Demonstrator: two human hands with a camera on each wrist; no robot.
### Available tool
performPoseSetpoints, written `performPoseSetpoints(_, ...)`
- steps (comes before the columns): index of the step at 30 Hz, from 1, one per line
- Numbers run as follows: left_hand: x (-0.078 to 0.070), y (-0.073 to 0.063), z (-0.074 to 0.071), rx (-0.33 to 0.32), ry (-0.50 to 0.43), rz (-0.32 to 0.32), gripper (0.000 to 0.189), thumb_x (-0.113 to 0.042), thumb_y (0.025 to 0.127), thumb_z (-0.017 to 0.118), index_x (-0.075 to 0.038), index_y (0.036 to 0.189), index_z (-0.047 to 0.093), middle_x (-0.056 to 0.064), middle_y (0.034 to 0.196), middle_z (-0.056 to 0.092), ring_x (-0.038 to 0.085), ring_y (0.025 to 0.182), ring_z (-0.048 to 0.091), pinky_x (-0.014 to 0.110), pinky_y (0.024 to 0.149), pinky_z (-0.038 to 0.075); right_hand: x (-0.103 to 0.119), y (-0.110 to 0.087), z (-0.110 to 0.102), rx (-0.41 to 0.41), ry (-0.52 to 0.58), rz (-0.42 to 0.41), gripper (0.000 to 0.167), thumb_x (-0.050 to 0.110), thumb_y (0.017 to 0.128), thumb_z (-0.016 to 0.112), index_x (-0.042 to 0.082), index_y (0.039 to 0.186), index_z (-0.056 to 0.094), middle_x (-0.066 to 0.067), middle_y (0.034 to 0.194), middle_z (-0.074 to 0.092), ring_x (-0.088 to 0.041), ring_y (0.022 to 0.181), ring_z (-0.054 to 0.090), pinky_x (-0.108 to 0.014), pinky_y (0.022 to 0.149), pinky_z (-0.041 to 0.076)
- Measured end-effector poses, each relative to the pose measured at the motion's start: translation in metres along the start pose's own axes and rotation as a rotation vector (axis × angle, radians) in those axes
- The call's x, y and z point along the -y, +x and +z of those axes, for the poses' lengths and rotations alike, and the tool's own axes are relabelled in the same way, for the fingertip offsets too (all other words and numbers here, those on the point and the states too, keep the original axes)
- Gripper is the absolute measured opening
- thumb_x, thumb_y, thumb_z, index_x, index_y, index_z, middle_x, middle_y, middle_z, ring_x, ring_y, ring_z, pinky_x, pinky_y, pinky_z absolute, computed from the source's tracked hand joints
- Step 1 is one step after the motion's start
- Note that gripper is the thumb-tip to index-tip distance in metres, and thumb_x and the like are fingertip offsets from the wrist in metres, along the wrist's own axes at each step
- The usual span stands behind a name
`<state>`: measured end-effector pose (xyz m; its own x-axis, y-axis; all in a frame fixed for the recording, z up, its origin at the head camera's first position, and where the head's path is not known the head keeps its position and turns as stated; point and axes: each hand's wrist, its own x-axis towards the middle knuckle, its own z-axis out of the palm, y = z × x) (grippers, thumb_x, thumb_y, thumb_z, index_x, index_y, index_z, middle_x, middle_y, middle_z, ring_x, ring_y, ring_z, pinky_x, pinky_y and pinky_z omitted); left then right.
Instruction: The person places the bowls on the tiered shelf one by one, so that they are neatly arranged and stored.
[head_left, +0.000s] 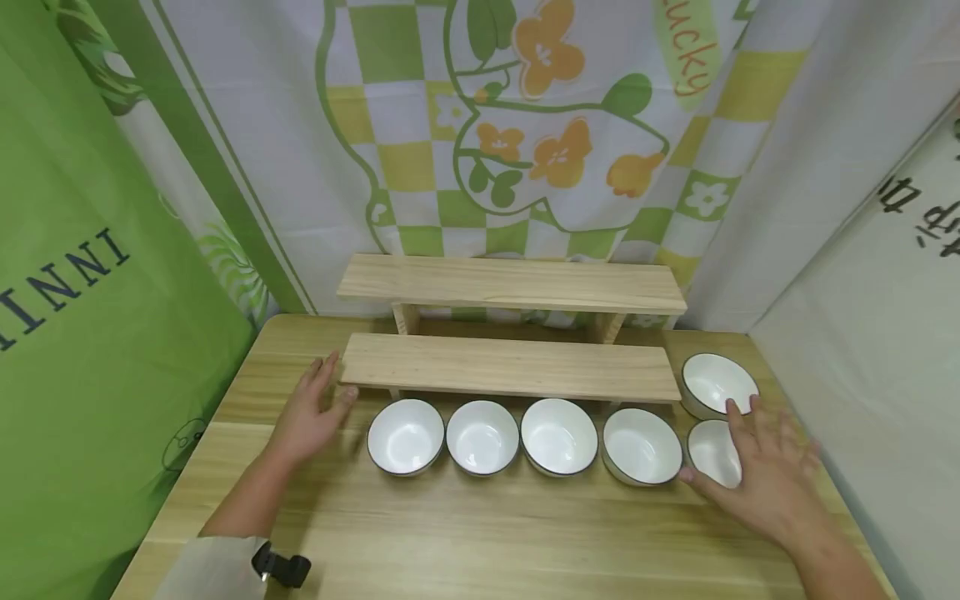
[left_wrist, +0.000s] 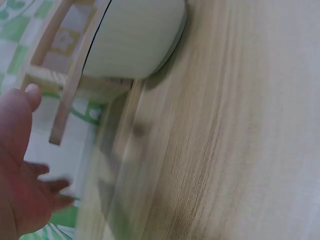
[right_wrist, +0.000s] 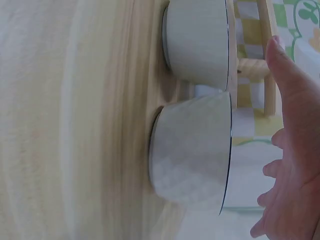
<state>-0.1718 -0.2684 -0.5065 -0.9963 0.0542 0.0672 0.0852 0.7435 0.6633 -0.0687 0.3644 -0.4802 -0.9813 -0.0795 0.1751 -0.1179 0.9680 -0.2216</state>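
Several white bowls with dark rims stand upright on the table in front of a two-tier wooden shelf (head_left: 510, 367). Four make a row, from the left-end bowl (head_left: 406, 437) to the fourth bowl (head_left: 642, 447). Off the shelf's right end are a rear bowl (head_left: 720, 383) and a nearer bowl (head_left: 712, 452), partly hidden by my right hand (head_left: 776, 483). That hand hovers over them, fingers spread, holding nothing; whether it touches a rim I cannot tell. My left hand (head_left: 309, 417), its fingers loosely extended, is beside the lower board's left end and holds nothing.
The shelf's upper board (head_left: 510, 282) stands before a patterned curtain (head_left: 525, 167). A green cloth (head_left: 90, 275) hangs at the left, and a white sheet (head_left: 870, 333) with dark writing closes the right side. Bare wooden table (head_left: 480, 533) lies in front of the bowls.
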Motion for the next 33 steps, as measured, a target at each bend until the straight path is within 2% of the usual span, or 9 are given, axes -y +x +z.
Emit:
performPoseSetpoints(3, 0.008, 0.008, 0.002, 0.006, -0.176, -0.062, 0.074, -0.057, 0.105, 0.053, -0.027, 0.167, 0.024, 0.024, 0.166, 0.027, 0.052, 0.14, 0.043, 0.069, 0.107, 0.042, -0.004, -0.005, 0.0, -0.02, 0.028, 0.006, 0.124, 0.065, 0.082, 0.076, 0.011, 0.167, 0.004, -0.02, 0.172, -0.01, -0.051, 0.153, -0.014, -0.079, 0.109, -0.019)
performPoseSetpoints(6, 0.013, 0.015, 0.005, -0.022, -0.287, -0.123, 0.072, -0.06, 0.102, 0.055, -0.031, 0.164, 0.032, 0.02, 0.16, 0.043, 0.044, 0.134, 0.054, 0.059, 0.104, 0.049, -0.009, -0.009, 0.002, -0.034, 0.057, 0.014, 0.127, 0.063, 0.08, 0.08, 0.009, 0.167, 0.005, -0.021, 0.172, -0.007, -0.052, 0.153, -0.01, -0.078, 0.111, -0.017)
performPoseSetpoints(11, 0.014, 0.023, 0.008, -0.079, -0.3, -0.133, 0.065, -0.059, 0.102, 0.058, -0.022, 0.155, 0.052, 0.015, 0.144, 0.061, 0.035, 0.126, 0.062, 0.047, 0.105, 0.05, -0.016, -0.014, 0.006, -0.07, 0.13, 0.011, 0.131, 0.055, 0.074, 0.088, 0.008, 0.167, 0.009, -0.029, 0.169, 0.007, -0.057, 0.152, 0.002, -0.08, 0.113, -0.003)
performPoseSetpoints(14, 0.014, 0.027, 0.01, -0.096, -0.346, -0.143, 0.06, -0.054, 0.102, 0.061, -0.017, 0.149, 0.059, 0.012, 0.138, 0.067, 0.022, 0.117, 0.067, 0.032, 0.098, 0.054, -0.02, -0.016, 0.008, -0.083, 0.177, 0.008, 0.133, 0.05, 0.072, 0.091, 0.009, 0.167, 0.009, -0.031, 0.168, 0.01, -0.058, 0.151, 0.007, -0.077, 0.117, 0.0)
performPoseSetpoints(17, 0.015, 0.03, 0.012, -0.105, -0.44, -0.152, 0.056, -0.046, 0.102, 0.065, -0.012, 0.146, 0.061, 0.016, 0.133, 0.068, 0.007, 0.105, 0.069, 0.022, 0.089, 0.057, -0.023, -0.017, 0.011, -0.072, 0.227, 0.022, 0.132, 0.047, 0.072, 0.092, 0.009, 0.167, 0.009, -0.032, 0.168, 0.008, -0.06, 0.149, 0.009, -0.075, 0.118, 0.002)
performPoseSetpoints(20, 0.018, 0.031, 0.015, -0.111, -0.508, -0.172, 0.056, -0.043, 0.1, 0.07, -0.01, 0.145, 0.062, 0.02, 0.133, 0.067, -0.002, 0.095, 0.068, 0.019, 0.084, 0.057, -0.025, -0.017, 0.014, -0.041, 0.266, 0.055, 0.133, 0.046, 0.073, 0.093, 0.01, 0.168, 0.007, -0.03, 0.169, 0.003, -0.066, 0.145, 0.013, -0.083, 0.11, 0.013)
performPoseSetpoints(23, 0.021, 0.029, 0.017, -0.113, -0.532, -0.202, 0.058, -0.043, 0.098, 0.073, -0.011, 0.145, 0.062, 0.021, 0.135, 0.066, -0.003, 0.092, 0.069, 0.018, 0.082, 0.057, -0.028, -0.017, 0.016, 0.0, 0.294, 0.083, 0.134, 0.045, 0.074, 0.093, 0.009, 0.167, 0.004, -0.03, 0.169, -0.001, -0.071, 0.14, 0.015, -0.087, 0.101, 0.021)
performPoseSetpoints(25, 0.022, 0.029, 0.018, -0.116, -0.54, -0.223, 0.059, -0.044, 0.096, 0.074, -0.013, 0.145, 0.063, 0.019, 0.139, 0.064, -0.003, 0.092, 0.069, 0.018, 0.081, 0.057, -0.03, -0.017, 0.018, 0.011, 0.305, 0.085, 0.135, 0.044, 0.073, 0.094, 0.008, 0.167, 0.004, -0.032, 0.169, 0.002, -0.072, 0.138, 0.019, -0.087, 0.099, 0.024)
performPoseSetpoints(33, 0.028, 0.032, 0.023, -0.129, -0.533, -0.224, 0.06, -0.049, 0.093, 0.077, -0.019, 0.143, 0.064, 0.015, 0.144, 0.061, 0.005, 0.097, 0.071, 0.026, 0.081, 0.059, -0.035, -0.018, 0.021, 0.05, 0.35, 0.095, 0.139, 0.038, 0.07, 0.097, 0.006, 0.167, 0.003, -0.037, 0.165, 0.01, -0.069, 0.141, 0.02, -0.085, 0.103, 0.022)
